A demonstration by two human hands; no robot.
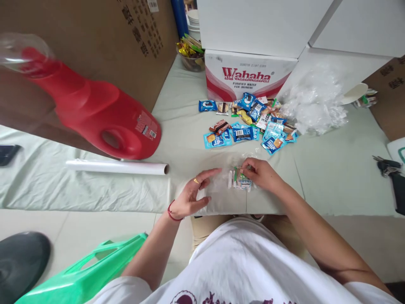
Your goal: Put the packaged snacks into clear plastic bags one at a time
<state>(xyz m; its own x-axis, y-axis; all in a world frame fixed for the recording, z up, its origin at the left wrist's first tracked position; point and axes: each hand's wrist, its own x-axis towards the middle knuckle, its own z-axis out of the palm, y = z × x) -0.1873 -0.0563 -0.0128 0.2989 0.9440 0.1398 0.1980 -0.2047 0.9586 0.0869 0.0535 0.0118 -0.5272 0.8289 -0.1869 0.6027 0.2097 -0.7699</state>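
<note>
A clear plastic bag (218, 198) lies flat at the front edge of the table. My left hand (193, 194) is at its left side with fingers apart and holds nothing; whether the fingertips touch the plastic I cannot tell. My right hand (257, 173) has thumb and finger pinched at a small green-and-white packet (243, 182), which lies on or in the bag. Just beyond both hands spreads a pile of wrapped snacks (243, 134), many in blue wrappers, others brown or yellow.
Crumpled clear plastic bags (316, 101) lie right of the snacks, before a Wahaha carton (248, 76). On the left are a white roll (118, 167) and a large red bottle (104, 109). A candy bowl (191, 63) stands behind, keys (387, 164) lie far right.
</note>
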